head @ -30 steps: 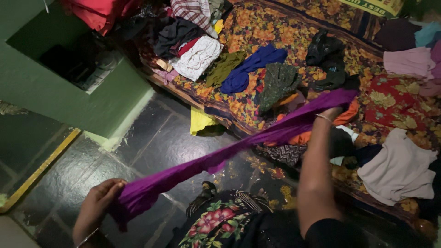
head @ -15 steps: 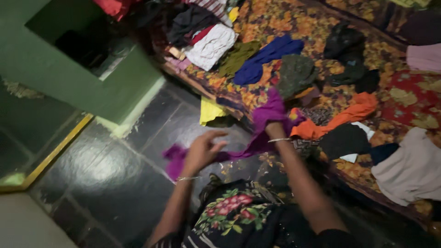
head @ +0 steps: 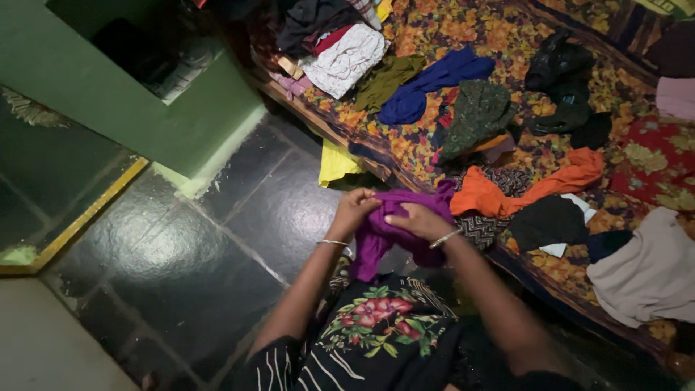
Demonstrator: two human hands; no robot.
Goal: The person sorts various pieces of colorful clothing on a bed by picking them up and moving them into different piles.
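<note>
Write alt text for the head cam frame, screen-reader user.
Seen from above, a person's left hand and right hand bunch a purple cloth together at waist height over a dark tiled floor. Beside them, a bed with an orange floral cover is strewn with loose clothes, including an orange garment and a blue one.

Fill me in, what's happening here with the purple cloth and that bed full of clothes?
A person stands beside a bed with a floral cover and holds a purple cloth bunched between both hands. The left hand grips its upper left part; the right hand lies over the top, and the rest hangs down in front of the person. Loose clothes lie on the bed, an orange garment and a blue one among them.
</note>
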